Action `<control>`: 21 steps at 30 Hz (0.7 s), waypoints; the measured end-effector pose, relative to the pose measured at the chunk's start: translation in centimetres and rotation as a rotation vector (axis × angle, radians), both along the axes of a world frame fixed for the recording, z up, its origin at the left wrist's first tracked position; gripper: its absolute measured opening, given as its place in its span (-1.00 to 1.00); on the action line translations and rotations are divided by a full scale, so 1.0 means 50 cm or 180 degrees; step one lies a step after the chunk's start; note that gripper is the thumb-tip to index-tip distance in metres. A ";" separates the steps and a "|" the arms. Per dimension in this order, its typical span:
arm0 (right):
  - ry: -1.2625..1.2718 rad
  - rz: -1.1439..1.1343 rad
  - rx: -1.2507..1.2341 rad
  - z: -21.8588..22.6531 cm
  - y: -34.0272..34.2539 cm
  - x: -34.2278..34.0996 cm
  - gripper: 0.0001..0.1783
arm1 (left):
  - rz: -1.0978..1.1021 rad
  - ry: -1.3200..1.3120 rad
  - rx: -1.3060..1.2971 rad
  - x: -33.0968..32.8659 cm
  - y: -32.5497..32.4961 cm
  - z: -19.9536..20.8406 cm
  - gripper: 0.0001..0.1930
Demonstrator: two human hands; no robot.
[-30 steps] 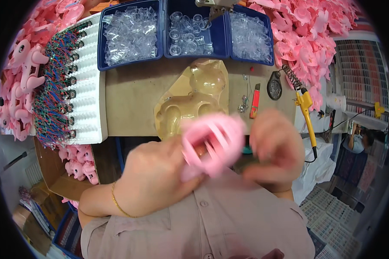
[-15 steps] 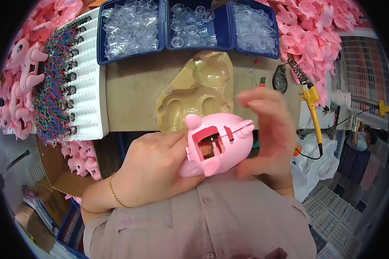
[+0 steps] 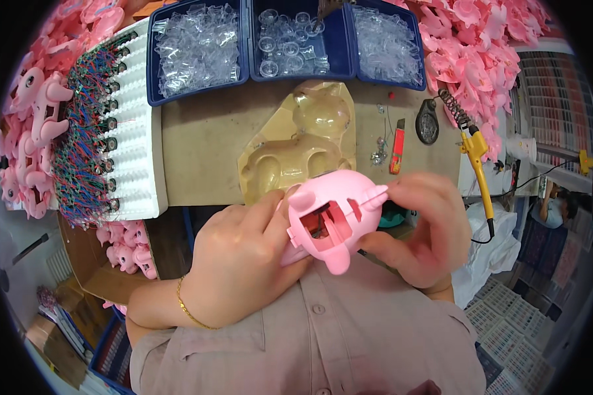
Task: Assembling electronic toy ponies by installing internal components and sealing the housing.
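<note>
A rounded pink plastic toy animal (image 3: 367, 214) is held over my lap, its open rectangular compartment facing up. Dark and reddish parts show inside. A short peg-like leg sticks out on each side of the opening, and a ridged tip points right. My left hand (image 3: 240, 260) is closed round the toy's left end, hiding that part. At the right end my right hand (image 3: 428, 227) curves round the toy, its fingers at the ridged tip and the thumb against the lower side. Just beyond the toy lies a clear yellowish moulded plastic tray (image 3: 293, 148) on the bench.
Blue bins (image 3: 249, 39) of clear plastic parts line the back. A white foam tray (image 3: 148, 131) with wired parts stands left, beside pink toys (image 3: 43, 125). Right are a red cutter (image 3: 397, 148), a yellow soldering iron (image 3: 478, 164) and heaped pink parts (image 3: 464, 66). A cardboard box (image 3: 79, 257) stands lower left.
My right hand has moved in from beside the toy to its right end. The toy has turned slightly in my left hand, and the red cutter is now uncovered.
</note>
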State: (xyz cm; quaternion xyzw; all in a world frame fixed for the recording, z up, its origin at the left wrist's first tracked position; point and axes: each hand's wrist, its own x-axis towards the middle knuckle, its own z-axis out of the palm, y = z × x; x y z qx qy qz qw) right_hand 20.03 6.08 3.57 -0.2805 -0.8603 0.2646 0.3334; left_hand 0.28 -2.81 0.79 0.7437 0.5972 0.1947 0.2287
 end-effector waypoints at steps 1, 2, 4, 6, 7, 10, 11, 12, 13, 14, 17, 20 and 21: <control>-0.0126 0.0013 0.0006 0.006 -0.002 0.002 -0.46 | 0.0053 0.0079 0.0064 0.002 0.001 0.002 -0.39; -0.0252 0.0025 0.0011 0.010 -0.002 0.004 -0.47 | 0.0106 0.0159 0.0128 0.004 0.001 0.005 -0.38; -0.0024 0.0066 -0.0302 0.007 0.004 0.008 -0.49 | 0.0133 0.0224 0.0178 0.008 -0.005 -0.002 -0.37; 0.0195 0.0097 -0.0624 0.006 0.008 0.012 -0.51 | 0.0321 0.0260 0.0410 0.009 -0.006 -0.010 -0.37; 0.0227 0.0195 -0.0680 0.008 0.010 0.014 -0.52 | 0.0304 0.0253 0.0406 0.011 -0.008 -0.008 -0.37; 0.0382 0.0390 -0.0825 0.005 0.011 0.024 -0.53 | 0.0378 0.0327 0.0384 0.015 -0.011 -0.004 -0.37; 0.0510 0.0507 -0.0906 0.005 0.011 0.026 -0.54 | 0.0350 0.0282 0.0456 0.016 -0.011 -0.004 -0.37; 0.0506 0.0496 -0.0904 0.008 0.011 0.026 -0.54 | 0.0323 0.0237 0.0528 0.016 -0.011 -0.003 -0.37; 0.0444 0.0562 -0.0797 0.010 0.011 0.023 -0.55 | 0.0322 0.0242 0.0524 0.016 -0.011 -0.006 -0.37; 0.0383 0.0628 -0.0690 0.011 0.011 0.021 -0.55 | 0.0336 0.0257 0.0508 0.016 -0.012 -0.009 -0.37; 0.0315 0.0415 -0.0608 0.006 -0.002 0.022 -0.57 | 0.0312 0.0188 0.0406 0.017 -0.013 -0.008 -0.36; 0.0857 0.0390 -0.0877 -0.012 -0.002 0.019 -0.57 | 0.0155 -0.0074 0.0062 0.016 -0.013 0.006 -0.36; 0.0852 0.0384 -0.0886 -0.014 0.000 0.020 -0.57 | 0.0030 -0.0256 -0.0190 0.016 -0.014 0.008 -0.36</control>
